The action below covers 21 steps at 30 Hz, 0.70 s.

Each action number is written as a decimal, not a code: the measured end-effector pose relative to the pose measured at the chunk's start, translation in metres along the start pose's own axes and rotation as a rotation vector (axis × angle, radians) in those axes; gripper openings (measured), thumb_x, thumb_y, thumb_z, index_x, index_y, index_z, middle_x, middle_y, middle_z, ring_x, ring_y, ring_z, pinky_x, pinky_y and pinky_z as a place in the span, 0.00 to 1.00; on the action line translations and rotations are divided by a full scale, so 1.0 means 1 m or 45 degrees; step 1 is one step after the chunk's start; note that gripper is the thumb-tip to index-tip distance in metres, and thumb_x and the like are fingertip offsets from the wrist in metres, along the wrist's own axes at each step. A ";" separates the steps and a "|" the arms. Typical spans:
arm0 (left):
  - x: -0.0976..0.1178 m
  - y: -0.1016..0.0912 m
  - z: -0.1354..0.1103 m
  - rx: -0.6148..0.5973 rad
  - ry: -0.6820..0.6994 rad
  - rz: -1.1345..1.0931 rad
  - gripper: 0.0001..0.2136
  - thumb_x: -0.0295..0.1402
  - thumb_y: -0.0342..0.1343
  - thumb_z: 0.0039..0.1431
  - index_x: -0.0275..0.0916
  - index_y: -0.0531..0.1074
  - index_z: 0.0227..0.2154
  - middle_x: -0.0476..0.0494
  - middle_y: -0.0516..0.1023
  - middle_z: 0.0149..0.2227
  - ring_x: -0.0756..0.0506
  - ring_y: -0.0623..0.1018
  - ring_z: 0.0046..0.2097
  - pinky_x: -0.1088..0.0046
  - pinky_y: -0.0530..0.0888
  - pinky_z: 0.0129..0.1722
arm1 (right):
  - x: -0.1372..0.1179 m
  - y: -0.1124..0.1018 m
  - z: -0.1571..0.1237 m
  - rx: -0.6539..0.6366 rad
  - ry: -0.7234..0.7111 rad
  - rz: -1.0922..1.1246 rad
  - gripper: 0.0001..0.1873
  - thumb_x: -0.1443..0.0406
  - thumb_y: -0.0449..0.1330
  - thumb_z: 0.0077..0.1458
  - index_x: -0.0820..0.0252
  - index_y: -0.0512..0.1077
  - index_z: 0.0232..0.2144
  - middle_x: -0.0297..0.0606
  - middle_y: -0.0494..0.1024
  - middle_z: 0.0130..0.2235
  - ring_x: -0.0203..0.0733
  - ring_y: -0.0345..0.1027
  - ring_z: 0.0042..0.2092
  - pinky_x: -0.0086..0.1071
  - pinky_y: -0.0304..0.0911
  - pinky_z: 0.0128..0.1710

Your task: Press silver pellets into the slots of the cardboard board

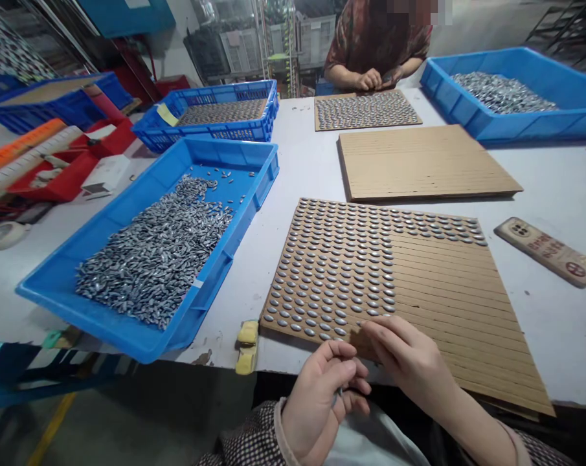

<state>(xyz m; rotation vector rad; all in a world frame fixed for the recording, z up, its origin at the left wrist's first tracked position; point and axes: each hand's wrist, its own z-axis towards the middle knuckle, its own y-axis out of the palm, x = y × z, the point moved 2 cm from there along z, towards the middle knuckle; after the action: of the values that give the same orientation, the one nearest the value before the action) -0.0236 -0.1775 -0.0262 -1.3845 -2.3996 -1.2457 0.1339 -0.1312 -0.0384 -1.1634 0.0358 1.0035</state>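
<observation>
A slotted cardboard board (448, 291) lies in front of me, its left half and top rows filled with several small oval metal pieces (336, 272). My left hand (322, 395) is curled below the board's near edge, fingers closed around small metal pieces. My right hand (409, 362) rests on the board's near edge, fingertips pinched together at the lowest row. A blue tray (239, 220) full of loose metal pieces (157, 259) sits to my left.
An empty slotted board (423, 162) lies beyond mine. Across the table a person's hands (373, 79) work at another filled board (365, 110). Blue bins stand at far right (511, 123) and back left (210, 129). A flat remote-like object (548, 250) lies right.
</observation>
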 end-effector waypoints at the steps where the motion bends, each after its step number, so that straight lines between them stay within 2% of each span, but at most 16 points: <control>1: 0.000 0.000 -0.001 0.002 0.001 -0.006 0.08 0.30 0.55 0.55 0.36 0.64 0.38 0.45 0.72 0.33 0.50 0.72 0.32 0.73 0.68 0.30 | 0.004 0.004 0.001 -0.015 -0.005 -0.048 0.13 0.74 0.51 0.61 0.61 0.71 0.44 0.43 0.75 0.39 0.38 0.70 0.40 0.30 0.69 0.37; 6: -0.001 -0.002 -0.002 -0.004 -0.002 -0.041 0.07 0.29 0.54 0.55 0.35 0.65 0.37 0.44 0.72 0.33 0.50 0.72 0.32 0.73 0.68 0.30 | 0.013 0.019 0.003 -0.118 -0.057 -0.240 0.14 0.71 0.49 0.62 0.64 0.71 0.46 0.45 0.75 0.41 0.40 0.69 0.40 0.33 0.68 0.37; 13: -0.002 -0.006 0.002 -0.044 0.022 -0.093 0.06 0.29 0.53 0.57 0.35 0.66 0.37 0.44 0.73 0.33 0.49 0.73 0.32 0.72 0.69 0.31 | 0.013 0.017 0.003 -0.205 -0.108 -0.346 0.15 0.71 0.48 0.62 0.65 0.70 0.47 0.46 0.73 0.42 0.42 0.67 0.41 0.32 0.67 0.36; 17: 0.005 -0.003 0.003 -0.013 0.048 -0.164 0.07 0.33 0.53 0.59 0.35 0.66 0.38 0.41 0.74 0.34 0.46 0.76 0.35 0.68 0.70 0.37 | 0.012 0.017 0.004 -0.196 -0.134 -0.344 0.15 0.71 0.48 0.62 0.65 0.71 0.46 0.46 0.73 0.42 0.42 0.67 0.40 0.32 0.67 0.36; 21: 0.014 0.002 0.002 0.000 0.099 -0.259 0.12 0.39 0.52 0.61 0.34 0.67 0.41 0.34 0.76 0.41 0.41 0.77 0.43 0.62 0.70 0.45 | 0.011 0.013 0.007 -0.185 -0.099 -0.273 0.13 0.70 0.50 0.61 0.63 0.72 0.44 0.45 0.74 0.41 0.41 0.68 0.39 0.32 0.68 0.36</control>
<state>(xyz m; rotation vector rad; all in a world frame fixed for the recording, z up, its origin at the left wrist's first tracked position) -0.0297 -0.1657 -0.0201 -1.0919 -2.5375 -1.3166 0.1285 -0.1180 -0.0509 -1.2309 -0.2229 0.8707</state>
